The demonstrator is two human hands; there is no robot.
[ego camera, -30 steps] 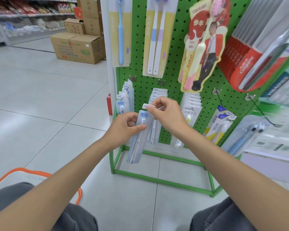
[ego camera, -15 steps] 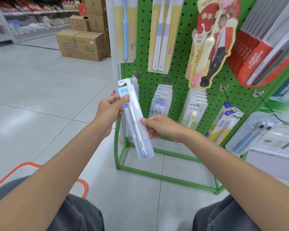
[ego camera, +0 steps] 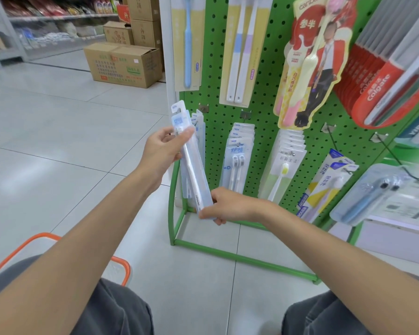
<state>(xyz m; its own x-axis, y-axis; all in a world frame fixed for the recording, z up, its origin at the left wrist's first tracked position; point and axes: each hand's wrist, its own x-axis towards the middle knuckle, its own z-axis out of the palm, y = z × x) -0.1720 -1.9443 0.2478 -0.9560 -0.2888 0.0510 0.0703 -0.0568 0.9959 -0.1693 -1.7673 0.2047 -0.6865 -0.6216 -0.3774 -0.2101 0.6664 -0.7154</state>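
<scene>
Toothbrush pack (ego camera: pixel 191 163): pale blue, translucent, white brush inside. Pegboard (ego camera: pixel 264 105): bright green, regular grid of dark holes. Colgate packs (ego camera: pixel 375 85): red, white lettering. Carton (ego camera: pixel 124 64): brown. Basket rim (ego camera: pixel 44 235): orange. Floor (ego camera: pixel 58 141): pale grey tiles.

Just behind the right hand (ego camera: pixel 230 206) stands a green pegboard rack (ego camera: pixel 264 112) with a hanging pack of 2 white toothbrushes (ego camera: pixel 237 163) and red Colgate packs (ego camera: pixel 377 88); far beyond the left hand (ego camera: pixel 162 153), a cardboard box (ego camera: pixel 124 66).
</scene>
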